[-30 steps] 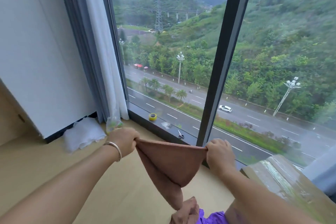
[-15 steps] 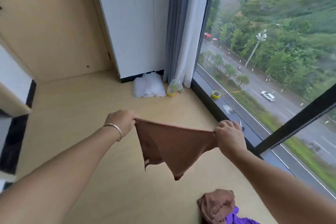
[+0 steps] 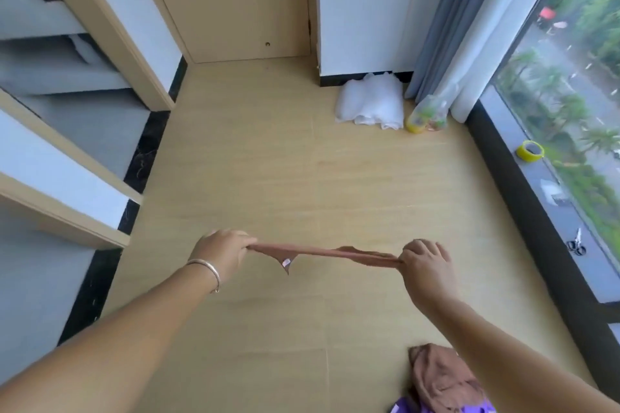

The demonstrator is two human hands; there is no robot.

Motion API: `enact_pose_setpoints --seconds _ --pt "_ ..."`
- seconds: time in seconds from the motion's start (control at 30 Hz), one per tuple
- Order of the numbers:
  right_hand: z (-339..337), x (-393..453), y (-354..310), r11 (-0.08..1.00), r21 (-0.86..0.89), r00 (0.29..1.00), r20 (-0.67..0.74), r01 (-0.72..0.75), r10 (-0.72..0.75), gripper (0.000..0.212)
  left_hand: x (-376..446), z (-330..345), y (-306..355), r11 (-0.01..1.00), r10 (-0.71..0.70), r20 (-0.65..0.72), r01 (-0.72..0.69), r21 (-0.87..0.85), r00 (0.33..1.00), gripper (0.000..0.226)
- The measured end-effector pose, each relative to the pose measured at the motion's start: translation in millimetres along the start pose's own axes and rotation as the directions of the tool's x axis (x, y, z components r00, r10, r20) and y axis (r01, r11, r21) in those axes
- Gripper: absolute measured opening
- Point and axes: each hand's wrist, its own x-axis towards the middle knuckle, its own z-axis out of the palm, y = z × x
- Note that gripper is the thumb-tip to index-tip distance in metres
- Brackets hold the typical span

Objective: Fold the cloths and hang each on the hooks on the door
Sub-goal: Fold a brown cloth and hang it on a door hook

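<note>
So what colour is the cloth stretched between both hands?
Brown cloth, clearest in the head view, the only one.

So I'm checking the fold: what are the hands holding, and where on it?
The brown cloth, stretched between them: left hand grips one end, right hand the other.

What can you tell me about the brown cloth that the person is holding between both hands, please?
The brown cloth looks like soft, thin fabric, plain reddish-brown. It is pulled into a narrow, nearly level band above the wooden floor, seen almost edge-on. The left hand grips one end and the right hand grips the other, fingers curled round it. A small corner with a pale tag hangs down near the middle. Nothing else touches it; it hangs clear of the floor.
</note>
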Motion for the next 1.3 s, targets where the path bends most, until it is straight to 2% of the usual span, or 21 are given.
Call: enact_pose_setpoints --seconds 0.07,0.13,0.27,0.4,0.47,0.57,0.67,0.77,0.87,1.0,1.1,1.3 --pt "47 -14 8 0.997 0.049 0.998 -0.022 0.065 -0.064 0.006 -19 59 3 0.999 -0.047 0.052 0.047 -0.004 0.998 0.03" --pt "97 -34 21 0.99 0.047 0.991 -0.009 0.13 -0.13 0.014 -41 124 11 0.996 -0.083 0.105 0.085 -0.02 0.991 0.036" --pt "194 -86 52 0.968 -0.013 0.965 0.089 0.249 -0.247 0.014 -92 250 39 0.978 -0.152 0.254 0.182 -0.101 0.955 0.041" --pt "268 -146 76 0.963 -0.003 0.941 0.216 0.269 -0.262 0.011 -146 354 74 0.966 -0.13 0.391 0.205 -0.158 0.911 0.043" --pt "294 -174 82 0.965 0.001 0.92 0.302 0.261 -0.249 0.02 -170 391 87 0.96 -0.121 0.454 0.221 -0.173 0.882 0.043" --pt "320 -202 90 0.962 -0.002 0.915 0.308 0.274 -0.26 0.012 -193 429 99 0.955 -0.109 0.541 0.238 -0.175 0.834 0.042" --pt "341 -213 93 0.965 -0.011 0.911 0.334 0.261 -0.243 0.019 -202 456 100 0.948 -0.112 0.601 0.266 -0.173 0.791 0.039" --pt "361 -208 93 0.969 -0.003 0.899 0.373 0.247 -0.228 0.018 -194 476 97 0.917 -0.139 0.6 0.331 -0.221 0.788 0.032" --pt "385 -187 91 0.975 -0.026 0.884 0.427 0.223 -0.19 0.026 -170 494 90 0.873 -0.179 0.571 0.397 -0.283 0.801 0.022" --pt "428 -137 90 0.981 -0.043 0.869 0.472 0.189 -0.147 0.018 -121 525 72 0.797 -0.254 0.479 0.462 -0.389 0.841 0.014" --pt "467 -88 88 0.985 -0.073 0.897 0.427 0.159 -0.113 0.005 -74 555 57 0.775 -0.308 0.4 0.472 -0.421 0.863 0.012" --pt "571 22 89 0.993 -0.089 0.943 0.33 0.079 -0.046 0.026 28 635 29 0.743 -0.442 0.258 0.512 -0.431 0.859 0.015"
